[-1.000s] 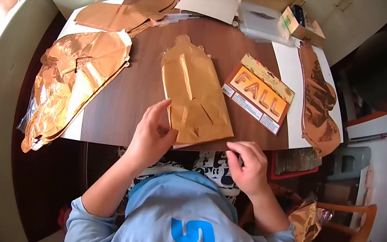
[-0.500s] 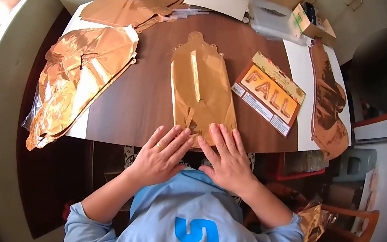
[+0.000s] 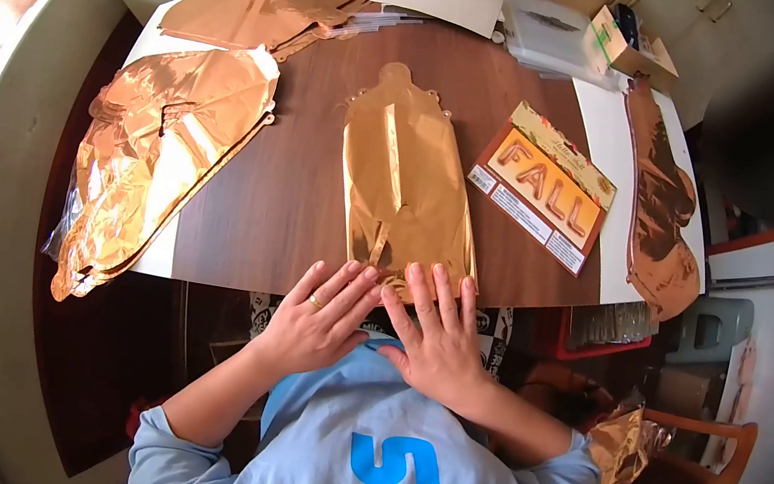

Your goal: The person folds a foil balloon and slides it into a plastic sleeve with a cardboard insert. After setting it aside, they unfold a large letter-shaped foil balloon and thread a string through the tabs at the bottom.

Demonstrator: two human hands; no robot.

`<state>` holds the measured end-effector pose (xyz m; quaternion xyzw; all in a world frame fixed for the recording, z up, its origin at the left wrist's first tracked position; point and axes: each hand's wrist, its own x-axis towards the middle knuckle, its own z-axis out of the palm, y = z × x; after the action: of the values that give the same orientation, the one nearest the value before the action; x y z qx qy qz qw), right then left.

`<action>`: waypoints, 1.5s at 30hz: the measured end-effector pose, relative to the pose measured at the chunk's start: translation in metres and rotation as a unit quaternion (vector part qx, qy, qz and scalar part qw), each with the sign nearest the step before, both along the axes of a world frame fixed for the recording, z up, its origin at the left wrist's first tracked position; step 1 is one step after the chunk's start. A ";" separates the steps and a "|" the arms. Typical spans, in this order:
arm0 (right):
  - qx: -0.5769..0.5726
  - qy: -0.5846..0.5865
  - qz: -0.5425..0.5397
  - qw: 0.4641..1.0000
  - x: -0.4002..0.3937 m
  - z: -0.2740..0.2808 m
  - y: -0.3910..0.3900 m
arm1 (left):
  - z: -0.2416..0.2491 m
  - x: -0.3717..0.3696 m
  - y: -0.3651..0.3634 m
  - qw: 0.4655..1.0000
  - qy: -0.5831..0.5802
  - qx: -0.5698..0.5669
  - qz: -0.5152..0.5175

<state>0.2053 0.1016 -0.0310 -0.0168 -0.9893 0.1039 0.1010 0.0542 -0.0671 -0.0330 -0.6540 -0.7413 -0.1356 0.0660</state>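
Both hands flat, fingers spread, gripping nothing: left hand (image 3: 322,318) and right hand (image 3: 433,336) side by side at lower centre | fingertips press the near end of the gold foil balloon (image 3: 405,189), which stretches away up-frame on the table (image 3: 283,195) | best pressed evenly, stroking outward to flatten creases.

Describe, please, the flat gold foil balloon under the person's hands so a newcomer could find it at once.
On the dark brown wooden table, look at the middle of the near edge, where both hands rest. The flat gold foil balloon lies there. Unlike the crumpled copper foil balloon on its left, it is smooth and yellower.
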 end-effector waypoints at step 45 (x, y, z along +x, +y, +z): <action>0.015 -0.023 -0.023 0.999 -0.002 0.003 -0.008 | 0.030 -0.066 0.095 0.975 -0.106 -0.087 -0.175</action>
<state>0.2029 0.0939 -0.0281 -0.0400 -0.9922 0.0861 0.0803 -0.0122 0.0280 -0.0032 -0.7588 -0.6271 -0.1481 -0.0949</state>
